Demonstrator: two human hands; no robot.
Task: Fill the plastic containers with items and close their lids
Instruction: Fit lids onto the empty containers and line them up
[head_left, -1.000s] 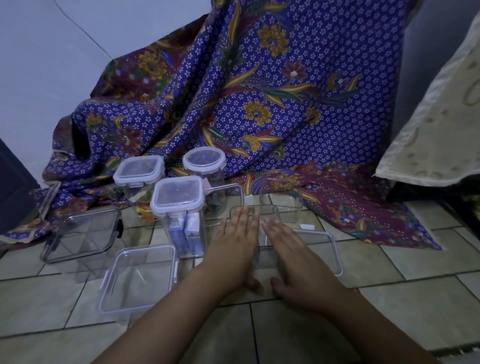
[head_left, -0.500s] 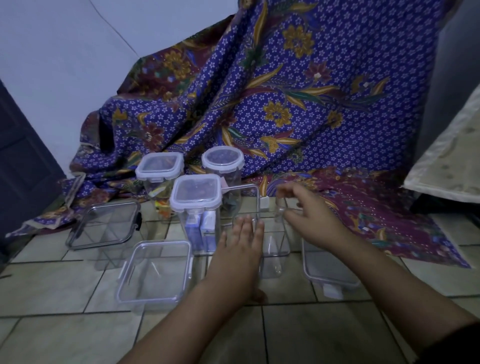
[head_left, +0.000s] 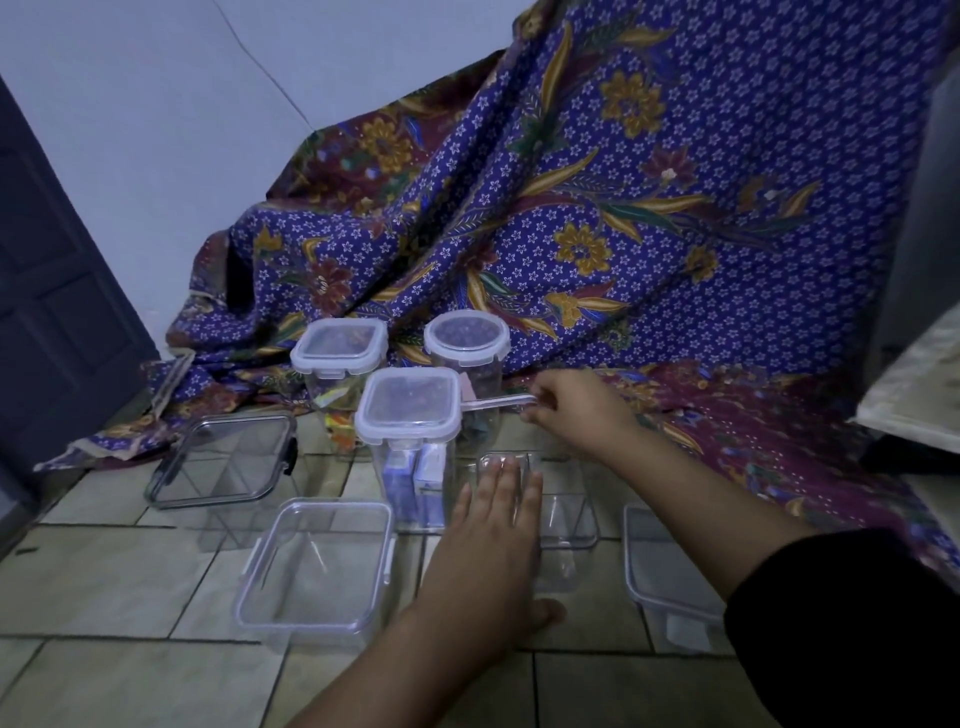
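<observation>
Left hand (head_left: 493, 525) flat and spread, fingers released, resting against the near side of an open clear container (head_left: 558, 514) on the tiled floor (head_left: 130, 582). Right hand (head_left: 576, 410) farther back, fingers pinched on the edge of a clear lid (head_left: 501, 401) held beside the lidded square tub (head_left: 410, 410) with blue cartons inside. Two more closed tubs (head_left: 340, 351) behind, against the patterned cloth (head_left: 649, 208); empty lidless boxes (head_left: 317, 566) lying at left

closed containers: three clear, white-lidded (head_left: 409, 405), upright, clustered by the cloth
open containers: clear, lidless, on floor tiles (head_left: 311, 566)
loose lid: clear, right (head_left: 670, 571)
</observation>
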